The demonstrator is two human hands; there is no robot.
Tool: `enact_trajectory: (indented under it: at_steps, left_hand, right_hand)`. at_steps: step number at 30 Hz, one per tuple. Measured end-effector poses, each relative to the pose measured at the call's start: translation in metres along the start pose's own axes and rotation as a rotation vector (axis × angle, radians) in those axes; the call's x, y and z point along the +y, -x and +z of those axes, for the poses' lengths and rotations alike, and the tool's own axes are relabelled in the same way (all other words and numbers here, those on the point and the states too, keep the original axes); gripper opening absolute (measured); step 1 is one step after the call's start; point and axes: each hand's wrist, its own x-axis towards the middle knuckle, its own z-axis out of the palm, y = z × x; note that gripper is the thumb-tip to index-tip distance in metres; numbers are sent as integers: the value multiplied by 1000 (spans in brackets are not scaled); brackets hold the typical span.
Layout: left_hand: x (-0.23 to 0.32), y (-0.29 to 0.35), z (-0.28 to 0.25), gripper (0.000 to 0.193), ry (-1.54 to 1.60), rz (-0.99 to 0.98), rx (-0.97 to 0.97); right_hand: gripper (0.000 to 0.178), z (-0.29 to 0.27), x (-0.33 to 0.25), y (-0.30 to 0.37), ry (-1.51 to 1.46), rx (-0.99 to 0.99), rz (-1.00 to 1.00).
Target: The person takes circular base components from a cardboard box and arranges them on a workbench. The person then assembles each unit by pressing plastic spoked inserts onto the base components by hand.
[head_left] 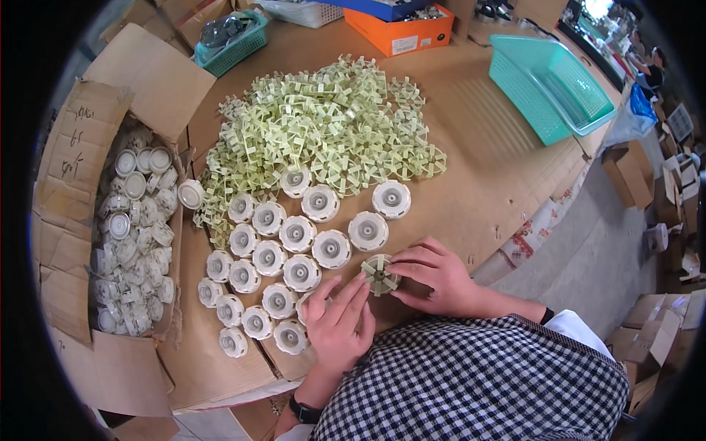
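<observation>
My right hand (437, 278) grips the right edge of a round white plastic part with a pale green spoked piece (380, 275) lying over its face. My left hand (338, 323) is open, fingers stretched out, with the fingertips close against the part's left edge; whether they touch it I cannot tell. To the left and beyond, several round white plastic parts (332, 249) sit in loose rows, their ringed hollow sides facing up. One of them is partly hidden behind my left hand. Behind the rows rises a big heap of pale green spoked plastic pieces (316, 117).
An open cardboard box (65, 213) on the left holds many more white round parts (140, 242). At the back stand a green basket (239, 48) and an orange box (401, 33). A turquoise basket (548, 92) stands at the far right of the cardboard-covered table (471, 176).
</observation>
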Motion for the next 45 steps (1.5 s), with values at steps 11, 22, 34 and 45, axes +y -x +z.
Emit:
enact_trajectory:
  at_steps: [11, 22, 34, 45]
  left_hand:
    - [1, 0, 4, 30, -20, 4, -1]
    - [3, 0, 5, 31, -43, 10, -8]
    - [2, -56, 2, 68, -230, -71, -212]
    - [-3, -68, 28, 76, -193, 6, -208]
  right_hand:
    - [48, 6, 1, 6, -76, 48, 66]
    - [58, 7, -15, -4, 76, 38, 11]
    - [47, -47, 44, 13, 376, 92, 99]
    - [46, -67, 80, -53, 632, 208, 280]
